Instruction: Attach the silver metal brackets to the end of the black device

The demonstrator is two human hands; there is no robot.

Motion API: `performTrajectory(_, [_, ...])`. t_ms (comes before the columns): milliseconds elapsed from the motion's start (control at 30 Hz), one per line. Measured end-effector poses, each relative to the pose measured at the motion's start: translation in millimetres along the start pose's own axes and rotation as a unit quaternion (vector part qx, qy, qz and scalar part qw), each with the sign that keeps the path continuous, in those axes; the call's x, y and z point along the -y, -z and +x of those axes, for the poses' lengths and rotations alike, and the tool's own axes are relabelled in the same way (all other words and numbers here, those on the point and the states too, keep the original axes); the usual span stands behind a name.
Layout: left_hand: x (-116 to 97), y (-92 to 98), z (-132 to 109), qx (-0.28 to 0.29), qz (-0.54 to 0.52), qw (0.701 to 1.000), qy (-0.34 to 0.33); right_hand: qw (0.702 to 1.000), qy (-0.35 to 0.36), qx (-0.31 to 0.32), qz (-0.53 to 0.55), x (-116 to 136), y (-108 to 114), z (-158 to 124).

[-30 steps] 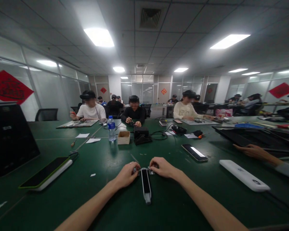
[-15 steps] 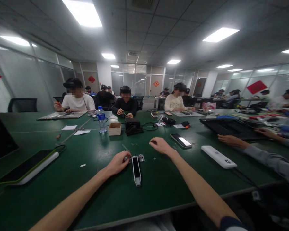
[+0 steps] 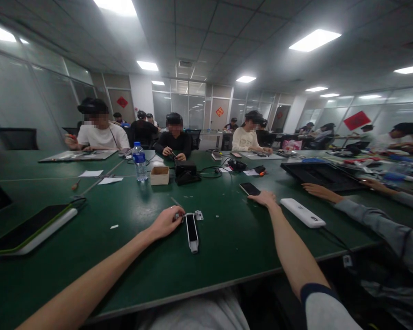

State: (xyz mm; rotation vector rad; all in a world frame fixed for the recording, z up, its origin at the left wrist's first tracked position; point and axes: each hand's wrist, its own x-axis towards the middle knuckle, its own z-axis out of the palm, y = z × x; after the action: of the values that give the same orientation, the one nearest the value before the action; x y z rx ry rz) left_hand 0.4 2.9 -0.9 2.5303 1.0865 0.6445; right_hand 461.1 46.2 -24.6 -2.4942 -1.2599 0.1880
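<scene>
My left hand (image 3: 168, 222) rests on the green table with its fingers curled together beside a slim, white-framed piece (image 3: 192, 232) with a dark centre. Whatever its fingertips pinch is mostly hidden; a bit of metal shows by them. A small metal plate with holes (image 3: 199, 215) sticks out at the top right of that piece. My right hand (image 3: 265, 200) is at the near end of a smartphone (image 3: 249, 189) with a dark screen, the fingers closed over its edge and partly covering it.
A white power bank (image 3: 302, 212) with a cable lies right of my right forearm. Another person's hands (image 3: 321, 193) are at a black tray (image 3: 323, 176). Farther back stand a water bottle (image 3: 139, 161), a small cardboard box (image 3: 159, 175) and a black device (image 3: 186, 173). A green-edged tablet-like thing (image 3: 30, 227) lies left.
My right hand has moved right, from above the bare table onto the smartphone. The phone's lit screen has become dark. My left hand stays beside the white-framed piece. The view has shifted slightly.
</scene>
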Motion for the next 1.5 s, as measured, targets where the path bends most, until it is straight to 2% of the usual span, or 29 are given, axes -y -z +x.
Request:
performTrajectory(367, [-7,3.3,0,0.007,-0.004,1.000,0.014,0.995,0.052,-0.081,0.031,-6,-9,-2])
performTrajectory(833, [-1,0.5,1,0.006,-0.014,1.000,0.013,0.994,0.057,-0.088,0.013,-4,-9,-2])
performTrajectory(1033, [2,-2.7,-2,-0.012,-0.003,1.000,-0.004,0.998,0.042,-0.026,-0.032,-1,-13,-4])
performTrajectory(1100, [1,-3.1,-2,-0.011,0.000,1.000,-0.001,0.997,0.045,-0.049,-0.049,7,-11,-8])
performTrajectory(1167, [0,-2.2,-2,-0.008,-0.003,1.000,0.007,0.990,0.093,-0.091,-0.053,23,-7,-17])
performTrajectory(1233, [-2,-0.9,-3,-0.003,-0.007,1.000,0.011,0.976,0.189,-0.102,-0.043,47,-2,-34])
performTrajectory(1300, [-4,0.2,-3,-0.001,-0.006,1.000,0.010,0.947,0.315,-0.051,-0.015,76,1,-59])
performTrajectory(1367, [-5,0.8,-3,-0.004,-0.001,1.000,0.007,0.905,0.424,0.026,0.040,104,0,-88])
performTrajectory(1433, [-6,0.8,-3,-0.007,0.001,1.000,0.009,0.853,0.503,0.109,0.085,127,-4,-120])
performTrajectory(1500, [-7,0.4,-3,-0.008,0.002,1.000,0.014,0.815,0.544,0.167,0.110,141,-8,-146])
